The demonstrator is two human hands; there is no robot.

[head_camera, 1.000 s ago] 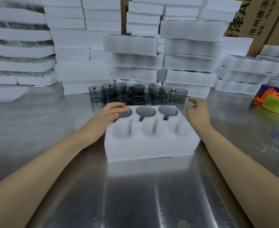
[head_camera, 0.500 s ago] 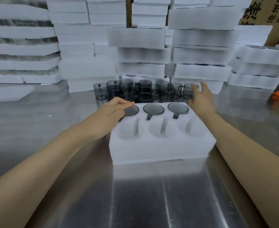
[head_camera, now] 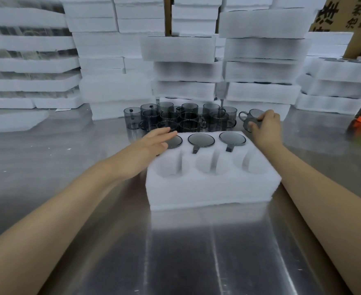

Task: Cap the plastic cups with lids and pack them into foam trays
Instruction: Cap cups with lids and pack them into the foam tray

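Right hand closing fingers around a smoky plastic cup just past the foam tray's far right corner. Left hand flat, fingers spread, over the far-left capped cup. Probably light, rigid, slick; best gripped round the body.

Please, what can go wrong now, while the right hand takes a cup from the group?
The right hand grips a cup close beside the crowded cups; lifting carelessly might knock neighbours over. The left hand lies on one lid in the tray; it might shift that lid.
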